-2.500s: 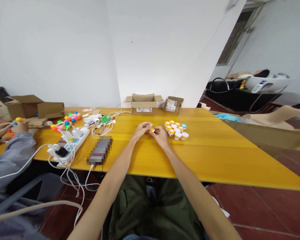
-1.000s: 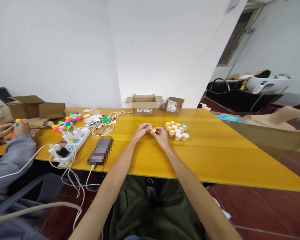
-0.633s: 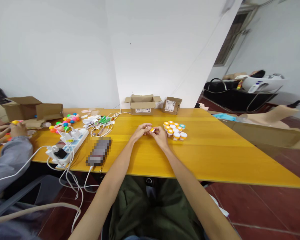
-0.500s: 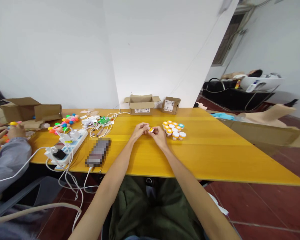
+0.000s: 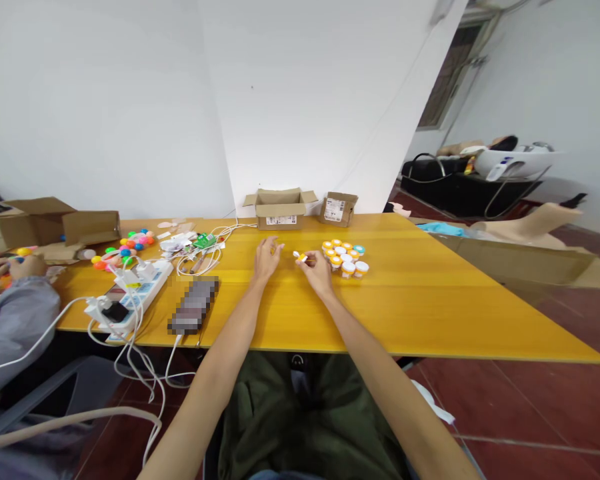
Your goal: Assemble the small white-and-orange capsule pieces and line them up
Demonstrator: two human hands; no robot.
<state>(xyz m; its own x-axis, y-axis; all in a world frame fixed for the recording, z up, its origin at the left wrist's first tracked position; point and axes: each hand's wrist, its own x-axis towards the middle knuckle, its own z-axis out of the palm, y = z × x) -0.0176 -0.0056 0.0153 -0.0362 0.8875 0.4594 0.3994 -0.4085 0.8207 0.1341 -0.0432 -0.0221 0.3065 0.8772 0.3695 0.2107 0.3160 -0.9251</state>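
Note:
My right hand (image 5: 318, 270) pinches a small orange-and-white jar (image 5: 303, 258) over the middle of the table. A white bit shows at the jar's left end, too small to make out. Apart from it on the left, my left hand (image 5: 267, 260) is empty with its fingers spread. Just right of my right hand, several small jars (image 5: 361, 267) stand close together. Most have white lids with orange rims, and one has a teal rim (image 5: 359, 250).
An open cardboard box (image 5: 281, 217) and a smaller carton (image 5: 339, 209) stand by the wall. Leftward lie a phone (image 5: 194, 305), a power strip (image 5: 153, 283) with white cables, and coloured balls (image 5: 125, 253). A co-worker's hands (image 5: 27, 267) are at the far left.
My left hand has come away from the small jar, moving left and up, and its fingers have spread. My right hand keeps hold of the jar. The view has shifted slightly.

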